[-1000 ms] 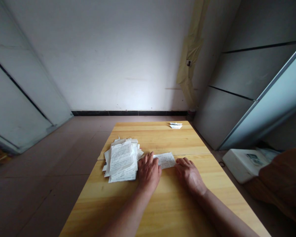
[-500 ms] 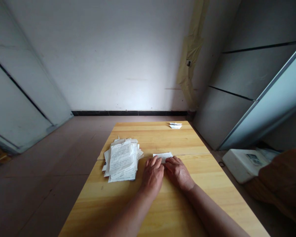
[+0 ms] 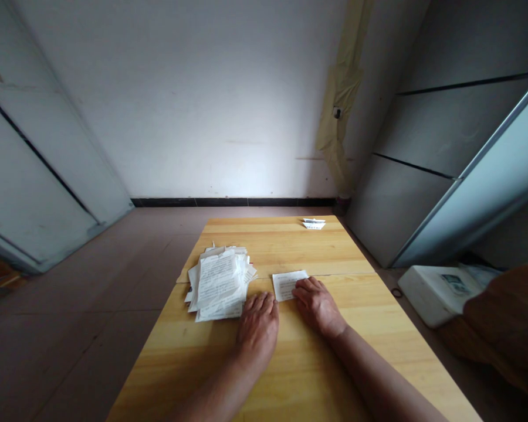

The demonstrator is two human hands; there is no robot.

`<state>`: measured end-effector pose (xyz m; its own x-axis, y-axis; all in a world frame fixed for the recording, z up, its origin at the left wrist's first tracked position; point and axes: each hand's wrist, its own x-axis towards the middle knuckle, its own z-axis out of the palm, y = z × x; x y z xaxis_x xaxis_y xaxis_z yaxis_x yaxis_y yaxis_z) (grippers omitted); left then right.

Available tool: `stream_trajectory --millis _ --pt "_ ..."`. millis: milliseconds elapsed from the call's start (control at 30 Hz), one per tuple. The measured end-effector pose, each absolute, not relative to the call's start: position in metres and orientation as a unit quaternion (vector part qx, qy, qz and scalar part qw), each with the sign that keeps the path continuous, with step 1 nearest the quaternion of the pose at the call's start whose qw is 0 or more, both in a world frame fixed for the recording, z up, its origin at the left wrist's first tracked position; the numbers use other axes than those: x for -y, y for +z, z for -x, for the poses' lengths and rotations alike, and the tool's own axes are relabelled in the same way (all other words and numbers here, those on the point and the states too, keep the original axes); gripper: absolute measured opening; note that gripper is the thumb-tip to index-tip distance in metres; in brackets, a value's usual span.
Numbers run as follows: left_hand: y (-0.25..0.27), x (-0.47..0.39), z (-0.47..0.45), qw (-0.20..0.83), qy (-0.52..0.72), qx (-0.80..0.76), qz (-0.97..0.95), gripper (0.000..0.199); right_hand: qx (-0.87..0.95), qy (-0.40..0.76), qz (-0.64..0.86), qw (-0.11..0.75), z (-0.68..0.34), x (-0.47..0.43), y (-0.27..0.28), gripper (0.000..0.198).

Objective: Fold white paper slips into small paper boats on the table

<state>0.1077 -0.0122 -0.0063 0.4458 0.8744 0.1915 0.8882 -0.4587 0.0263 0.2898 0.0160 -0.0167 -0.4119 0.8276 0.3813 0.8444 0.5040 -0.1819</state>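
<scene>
A small printed sheet of paper (image 3: 285,286) lies flat near the middle of the wooden table (image 3: 325,357). My right hand (image 3: 317,306) has its bent fingers pressed on the sheet's right side, covering that edge. Palm down on the wood, my left hand (image 3: 259,325) is just off the sheet's lower left corner, its fingers extended with nothing visible in them; whether a fingertip touches the corner I cannot tell. Left of it sits an uneven pile of printed paper sheets (image 3: 217,281). Small folded paper pieces (image 3: 314,224) stand at the table's far right.
A seam crosses the table. Behind it rises a white wall (image 3: 229,117) with a dark baseboard. To the right are a grey cabinet (image 3: 400,193) and, on the floor, a white box (image 3: 431,293) beside a brown cloth-like heap (image 3: 510,328).
My left hand has slid left and toward me, off the paper, so more of its printed face shows. My right hand has stayed nearly in place on the sheet.
</scene>
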Motion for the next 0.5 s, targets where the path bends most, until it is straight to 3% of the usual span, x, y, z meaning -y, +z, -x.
stream_trajectory --millis 300,500 --pt "0.003 -0.01 -0.126 0.022 -0.177 0.478 0.86 0.041 0.843 -0.02 0.496 0.21 -0.289 -0.017 -0.018 0.012" --pt "-0.014 -0.031 -0.139 0.005 -0.116 0.531 0.839 0.047 0.854 -0.028 0.482 0.195 -0.29 -0.007 -0.009 0.018"
